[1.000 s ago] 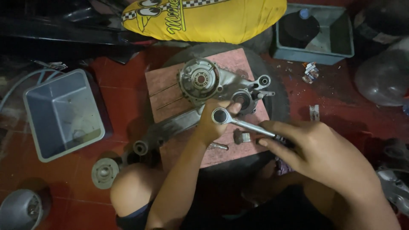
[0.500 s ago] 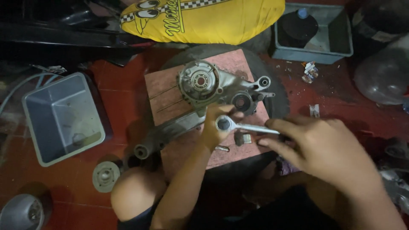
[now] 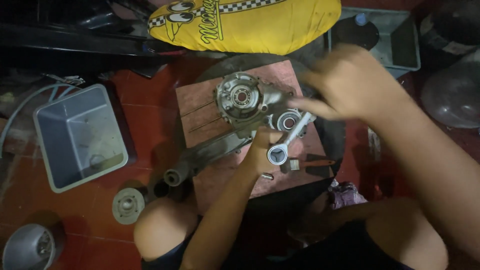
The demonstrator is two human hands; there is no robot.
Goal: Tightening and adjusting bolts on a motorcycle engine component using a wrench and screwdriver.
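A grey metal engine casing (image 3: 241, 97) lies on a wooden board (image 3: 200, 112). My left hand (image 3: 261, 147) rests on the board just below the casing and grips the ring end of a silver wrench (image 3: 285, 145), whose handle slants up to the right. My right hand (image 3: 345, 85) is blurred above the board's right edge. Its fingers stretch left toward the casing and the wrench's far end, and nothing shows in its grasp. A small red-handled brush (image 3: 312, 162) lies beside the wrench head.
A grey plastic tub (image 3: 80, 137) stands left of the board, with a round metal part (image 3: 127, 205) and a metal bowl (image 3: 30, 247) below it. Behind lie a yellow cloth (image 3: 250, 22) and a grey tray (image 3: 400, 40). A clear dome (image 3: 450, 95) is at the right.
My right hand has let go of the wrench handle and swung up to the board's far right. The wrench has turned, its handle now pointing up-right, and my left hand keeps the ring end.
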